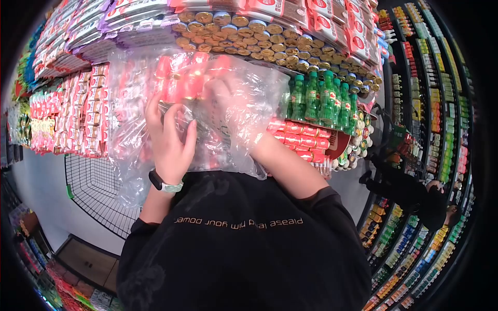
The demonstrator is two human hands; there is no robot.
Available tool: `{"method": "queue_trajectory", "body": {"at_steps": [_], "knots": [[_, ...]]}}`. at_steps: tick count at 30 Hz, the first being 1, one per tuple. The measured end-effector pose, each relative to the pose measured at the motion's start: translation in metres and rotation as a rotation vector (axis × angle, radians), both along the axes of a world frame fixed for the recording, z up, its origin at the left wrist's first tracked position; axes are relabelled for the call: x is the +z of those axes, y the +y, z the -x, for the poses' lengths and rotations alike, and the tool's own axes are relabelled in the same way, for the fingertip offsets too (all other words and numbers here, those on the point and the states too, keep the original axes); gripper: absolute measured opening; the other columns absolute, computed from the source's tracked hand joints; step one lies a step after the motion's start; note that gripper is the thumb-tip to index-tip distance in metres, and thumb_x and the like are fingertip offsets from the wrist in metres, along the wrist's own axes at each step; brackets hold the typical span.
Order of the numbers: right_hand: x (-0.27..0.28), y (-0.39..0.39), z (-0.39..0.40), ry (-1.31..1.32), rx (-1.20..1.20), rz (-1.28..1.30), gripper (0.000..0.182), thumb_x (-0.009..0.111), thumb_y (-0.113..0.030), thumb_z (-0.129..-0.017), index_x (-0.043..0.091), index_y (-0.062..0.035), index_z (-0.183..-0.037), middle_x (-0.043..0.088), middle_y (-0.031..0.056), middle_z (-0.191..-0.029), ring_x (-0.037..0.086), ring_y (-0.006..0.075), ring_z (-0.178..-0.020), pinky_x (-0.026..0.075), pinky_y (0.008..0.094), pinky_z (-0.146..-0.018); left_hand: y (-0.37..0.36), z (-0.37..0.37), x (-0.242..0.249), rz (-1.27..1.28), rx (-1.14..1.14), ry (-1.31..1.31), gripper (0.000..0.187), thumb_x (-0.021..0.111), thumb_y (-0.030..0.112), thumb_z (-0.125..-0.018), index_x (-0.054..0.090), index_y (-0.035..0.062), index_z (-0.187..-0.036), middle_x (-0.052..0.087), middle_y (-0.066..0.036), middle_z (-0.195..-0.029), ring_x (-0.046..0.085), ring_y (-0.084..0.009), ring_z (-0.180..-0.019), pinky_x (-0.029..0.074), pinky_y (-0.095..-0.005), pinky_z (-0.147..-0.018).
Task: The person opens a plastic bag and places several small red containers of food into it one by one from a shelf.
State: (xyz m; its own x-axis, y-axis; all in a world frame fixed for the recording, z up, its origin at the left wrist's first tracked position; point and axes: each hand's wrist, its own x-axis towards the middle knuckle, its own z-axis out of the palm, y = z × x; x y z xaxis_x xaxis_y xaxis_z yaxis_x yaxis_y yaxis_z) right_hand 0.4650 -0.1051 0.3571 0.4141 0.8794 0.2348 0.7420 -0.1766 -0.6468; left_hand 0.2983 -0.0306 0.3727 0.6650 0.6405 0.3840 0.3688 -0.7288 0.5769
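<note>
A large clear plastic bag (207,129) spreads in front of my chest, over red cans (194,78) that show through it. My left hand (171,140) lies on the near side of the bag with its fingers spread, a watch on the wrist. Inside the bag, behind the cloudy plastic, my right hand (231,101) reaches toward the cans; its fingers are blurred by the film, and whether they grip a can is unclear. Green bottles (327,101) stand just right of the bag.
Gold-topped cans (259,39) and red-white packs (93,111) are stacked ahead and left. A wire cart (96,186) stands at the lower left. Small red packs (301,137) lie below the bottles. A person in black (410,194) is by the shelves at right.
</note>
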Motion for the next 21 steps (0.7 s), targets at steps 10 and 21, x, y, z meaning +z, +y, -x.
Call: {"method": "queue_trajectory", "body": {"at_steps": [10, 21], "knots": [[0.025, -0.087, 0.003, -0.176, 0.088, -0.164, 0.03, 0.072, -0.011, -0.082, 0.067, -0.0037, -0.111, 0.064, 0.0148, -0.116, 0.06, 0.0357, -0.106, 0.047, 0.0465, -0.092, -0.01, 0.002, 0.003, -0.111, 0.013, 0.013, 0.037, 0.069, 0.009, -0.085, 0.06, 0.0035, -0.12, 0.036, -0.023, -0.149, 0.034, -0.0394, -0.142, 0.029, -0.0479, -0.117], [0.009, -0.246, -0.042, -0.071, -0.495, -0.237, 0.024, 0.072, 0.008, -0.077, 0.068, 0.0001, -0.099, 0.068, 0.0125, -0.096, 0.067, 0.028, -0.09, 0.054, 0.035, -0.075, -0.054, -0.012, 0.037, 0.316, -0.452, -0.014, 0.018, 0.075, 0.012, -0.081, 0.06, 0.0003, -0.08, 0.056, -0.006, -0.064, 0.054, -0.0177, -0.053, 0.04, -0.0292, -0.051]]}}
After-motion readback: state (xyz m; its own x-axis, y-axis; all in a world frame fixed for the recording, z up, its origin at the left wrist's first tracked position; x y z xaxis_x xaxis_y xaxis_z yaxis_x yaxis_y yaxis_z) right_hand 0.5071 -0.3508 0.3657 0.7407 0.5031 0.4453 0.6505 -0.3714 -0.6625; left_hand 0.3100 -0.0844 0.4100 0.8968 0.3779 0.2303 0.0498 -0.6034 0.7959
